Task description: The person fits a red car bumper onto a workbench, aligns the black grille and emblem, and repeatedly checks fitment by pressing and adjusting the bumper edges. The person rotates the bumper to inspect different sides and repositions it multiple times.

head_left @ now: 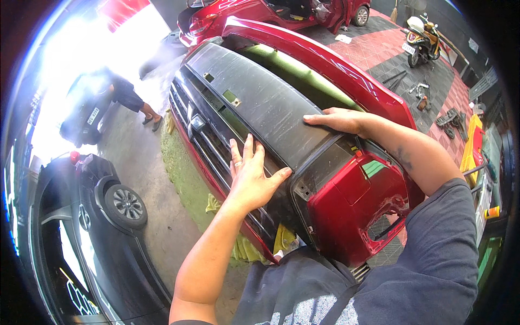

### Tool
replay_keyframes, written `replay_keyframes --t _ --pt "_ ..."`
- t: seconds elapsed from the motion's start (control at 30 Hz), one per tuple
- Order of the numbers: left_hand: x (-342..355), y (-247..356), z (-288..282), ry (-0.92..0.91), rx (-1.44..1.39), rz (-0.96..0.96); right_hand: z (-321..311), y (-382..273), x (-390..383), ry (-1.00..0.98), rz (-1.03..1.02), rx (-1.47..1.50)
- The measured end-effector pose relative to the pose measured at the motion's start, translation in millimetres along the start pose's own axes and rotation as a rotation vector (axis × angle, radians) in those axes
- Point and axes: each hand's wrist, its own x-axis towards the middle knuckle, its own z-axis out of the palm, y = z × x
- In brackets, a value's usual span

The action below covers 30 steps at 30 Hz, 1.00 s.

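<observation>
A red car bumper (357,184) lies in front of me with its black grille (203,138) along the left side. Across its top runs a long, dusty black plastic panel (260,92) with small square cut-outs. My left hand (252,176) rests with fingers spread over the panel's left edge, beside the grille bars. At the panel's right edge is my right hand (341,120), its thumb stretched flat on the surface and its other fingers partly hidden. Behind the panel, a second curved red body part (325,54) stretches along the far side.
Green-yellow cloth (187,173) lies under the bumper. A dark car (108,227) stands at left, with a person's legs (146,111) beyond. A red car (292,13) with an open door is at the back. Tools (422,95) and a motorbike (421,40) are at right.
</observation>
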Motion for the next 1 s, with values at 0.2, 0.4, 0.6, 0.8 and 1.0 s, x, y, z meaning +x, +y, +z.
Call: replay_keyframes --t 0.2,0.4,0.6,0.8,1.0 --pt "1.1 20.9 4.5 -0.025 -0.024 -0.129 3.4 -21.7 -11.5 0.112 0.107 -0.098" --pt "2.1 14.6 6.8 -0.045 -0.046 -0.117 -0.4 -18.6 -14.3 0.089 0.003 -0.111" --pt "-5.0 11.9 -1.6 -0.043 -0.031 -0.080 3.9 -5.9 -7.2 0.104 -0.012 -0.118" --pt "-28.3 -17.0 4.5 0.219 -0.063 0.119 15.0 -7.7 -8.7 0.236 -0.015 -0.152" --pt "-104.7 -144.9 -24.0 0.221 -0.459 0.373 58.0 -41.9 -50.0 0.927 -0.099 -0.655"
